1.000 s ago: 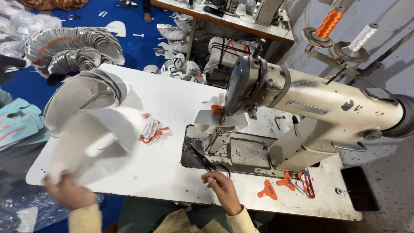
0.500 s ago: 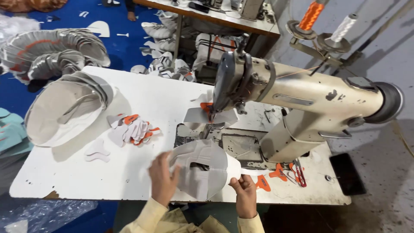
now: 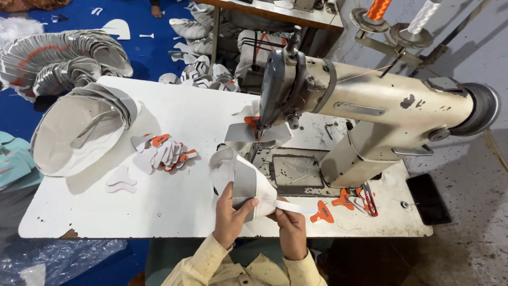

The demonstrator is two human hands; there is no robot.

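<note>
My left hand [image 3: 230, 216] grips a curved white and grey shoe-upper piece [image 3: 239, 179] near the front edge of the white table [image 3: 174, 212]. My right hand [image 3: 290, 229] pinches the same piece at its right end, where a white strip sticks out. Both hands sit just in front of the cream sewing machine [image 3: 370, 111], whose needle area [image 3: 258, 131] holds another grey and orange piece. A small pile of white and orange cut parts [image 3: 165, 153] lies to the left of my hands.
A large curled stack of white uppers [image 3: 79, 132] rests on the table's left side. Orange-handled scissors and orange tabs [image 3: 353, 200] lie at the right front. More stacks of uppers [image 3: 58, 58] lie on the blue floor. Thread cones [image 3: 402, 16] stand behind the machine.
My left hand came from the far left of the table with the white piece to the front centre. My right hand has joined it on the piece.
</note>
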